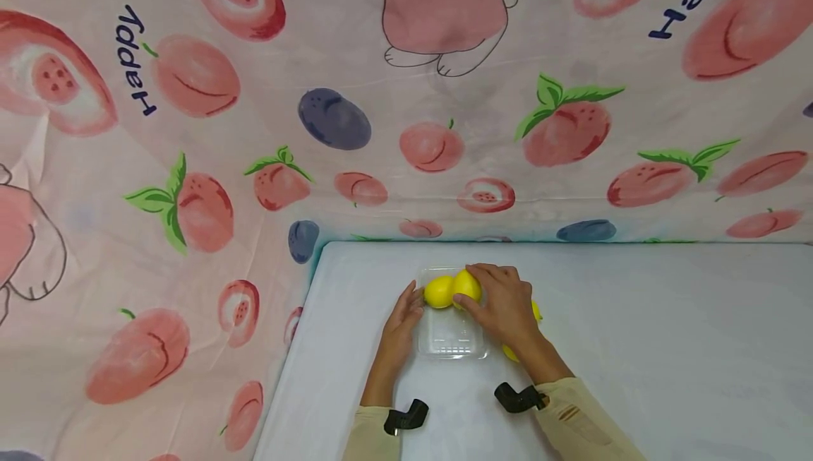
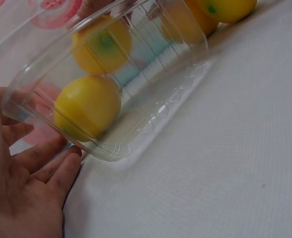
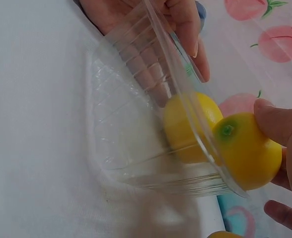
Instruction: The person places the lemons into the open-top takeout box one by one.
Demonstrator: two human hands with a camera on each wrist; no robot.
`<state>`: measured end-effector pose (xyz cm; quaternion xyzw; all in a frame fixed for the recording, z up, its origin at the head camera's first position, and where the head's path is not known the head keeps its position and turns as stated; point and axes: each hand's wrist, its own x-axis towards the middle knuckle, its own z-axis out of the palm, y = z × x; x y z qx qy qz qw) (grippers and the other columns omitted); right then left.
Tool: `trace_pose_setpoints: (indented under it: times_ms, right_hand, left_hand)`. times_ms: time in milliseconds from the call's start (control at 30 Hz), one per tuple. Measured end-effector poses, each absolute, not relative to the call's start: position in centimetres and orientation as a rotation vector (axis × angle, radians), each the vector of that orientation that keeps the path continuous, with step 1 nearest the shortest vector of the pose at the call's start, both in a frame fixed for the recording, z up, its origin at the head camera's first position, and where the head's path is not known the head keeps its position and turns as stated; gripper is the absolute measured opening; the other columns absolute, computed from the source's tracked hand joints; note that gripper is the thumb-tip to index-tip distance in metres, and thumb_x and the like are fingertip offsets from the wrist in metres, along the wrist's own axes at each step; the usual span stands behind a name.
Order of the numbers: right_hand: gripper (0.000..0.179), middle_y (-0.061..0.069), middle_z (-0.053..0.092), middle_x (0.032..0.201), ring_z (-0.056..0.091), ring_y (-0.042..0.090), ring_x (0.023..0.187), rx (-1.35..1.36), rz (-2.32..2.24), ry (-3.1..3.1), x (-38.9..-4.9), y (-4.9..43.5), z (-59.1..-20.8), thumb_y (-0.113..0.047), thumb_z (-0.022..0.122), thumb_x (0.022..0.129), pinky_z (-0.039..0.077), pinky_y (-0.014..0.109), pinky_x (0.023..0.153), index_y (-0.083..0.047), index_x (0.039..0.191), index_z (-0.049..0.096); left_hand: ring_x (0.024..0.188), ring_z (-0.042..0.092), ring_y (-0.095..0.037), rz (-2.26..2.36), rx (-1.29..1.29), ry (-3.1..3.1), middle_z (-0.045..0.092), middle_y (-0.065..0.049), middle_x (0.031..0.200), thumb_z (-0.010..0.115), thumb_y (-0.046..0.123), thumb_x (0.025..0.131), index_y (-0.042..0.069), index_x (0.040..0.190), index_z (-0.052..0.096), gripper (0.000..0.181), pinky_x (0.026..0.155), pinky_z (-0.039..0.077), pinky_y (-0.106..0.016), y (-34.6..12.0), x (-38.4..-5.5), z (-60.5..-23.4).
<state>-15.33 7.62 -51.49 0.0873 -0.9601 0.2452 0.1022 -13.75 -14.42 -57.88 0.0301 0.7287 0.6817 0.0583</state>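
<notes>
A clear plastic container (image 1: 452,339) stands on the white table. One yellow lemon (image 1: 437,292) lies inside, at its far left end. My right hand (image 1: 508,303) pinches a second lemon (image 3: 248,151) between thumb and fingers, at rim height beside the first one. This held lemon shows a green tip in the right wrist view. Along the container's left wall is my left hand (image 1: 400,320), its fingers (image 2: 49,166) mostly straight and touching the plastic. Two more lemons (image 1: 537,311) (image 1: 510,353) rest on the table right of the container, partly hidden under my right hand and wrist.
The white table (image 1: 667,348) reaches far to the right. A fruit-patterned cloth (image 1: 394,101) hangs behind it and along the left side. Black wrist cameras (image 1: 406,416) sit at both cuffs.
</notes>
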Motion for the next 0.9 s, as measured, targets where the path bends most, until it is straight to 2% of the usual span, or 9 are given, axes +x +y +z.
trace_pose_setpoints:
  times_ms: [233,800,900]
  right_hand:
    - [0.067,0.009,0.062,0.143,0.052,0.035,0.123,0.247,0.724,-2.875,-15.5,7.6,-51.5,-0.056,0.074,0.087,0.047,0.061,0.094,-0.016,0.140,0.062]
    - [0.066,0.007,0.065,0.139,0.052,0.035,0.122,0.272,0.626,-2.963,-15.8,7.2,-52.1,-0.056,0.076,0.086,0.045,0.063,0.094,-0.017,0.138,0.064]
    - [0.067,0.006,0.065,0.138,0.052,0.034,0.123,0.272,0.580,-3.004,-15.9,7.1,-52.6,-0.058,0.076,0.085,0.044,0.063,0.095,-0.017,0.137,0.065]
  left_hand:
    - [0.143,0.048,-0.033,2.058,0.081,2.217,0.048,-0.012,0.156,0.049,0.013,0.106,0.019,0.160,0.035,0.056,0.124,0.028,-0.053,-14.4,-13.8,-57.9]
    - [0.146,0.045,-0.031,2.023,0.056,2.242,0.047,-0.011,0.158,0.050,0.019,0.106,0.021,0.160,0.035,0.056,0.124,0.028,-0.053,-14.6,-13.9,-57.8]
    - [0.147,0.044,-0.028,2.010,0.032,2.232,0.046,-0.009,0.159,0.051,0.022,0.105,0.025,0.160,0.036,0.056,0.125,0.029,-0.051,-14.4,-13.9,-57.8]
